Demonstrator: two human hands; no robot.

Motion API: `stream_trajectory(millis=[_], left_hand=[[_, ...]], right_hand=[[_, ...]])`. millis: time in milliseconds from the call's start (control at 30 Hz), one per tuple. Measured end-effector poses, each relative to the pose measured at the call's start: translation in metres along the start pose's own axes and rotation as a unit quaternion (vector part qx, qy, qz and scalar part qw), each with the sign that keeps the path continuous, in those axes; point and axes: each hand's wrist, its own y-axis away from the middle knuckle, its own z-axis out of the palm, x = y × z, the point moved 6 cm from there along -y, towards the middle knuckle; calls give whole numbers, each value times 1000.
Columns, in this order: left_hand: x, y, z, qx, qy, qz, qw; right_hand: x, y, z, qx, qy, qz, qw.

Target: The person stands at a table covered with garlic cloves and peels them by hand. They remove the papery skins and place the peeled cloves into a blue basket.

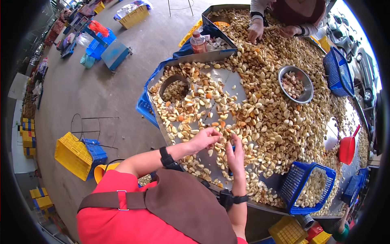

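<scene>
Over the metal sorting table lies a thick spread of pale, clove-shaped pieces (280,126) that look like garlic cloves. My left hand (206,139) is closed in a pinch at the near side, with a small brownish clove (222,140) at its fingertips. Just right of it, my right hand (235,156) is curled around a slim blue-handled tool (231,173); its working end cannot be made out. Both hands are close together above the cloves.
Nearby stand a blue basket of pale cloves (289,191), a steel bowl (310,91), a red scoop (346,149) and a round opening (162,87) in the table. Across the table, another person's hand (255,30) touches the pile. A bottle (198,42) stands at the far left edge.
</scene>
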Motion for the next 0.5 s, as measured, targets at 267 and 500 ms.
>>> stream_trajectory(millis=[267,500], left_hand=[[9,5,-3,39,47,41,997],[13,4,-12,65,-25,83,994]], right_hand=[[-22,8,21,-42,99,-9,994],[-28,7,25,-70,108,14,992]])
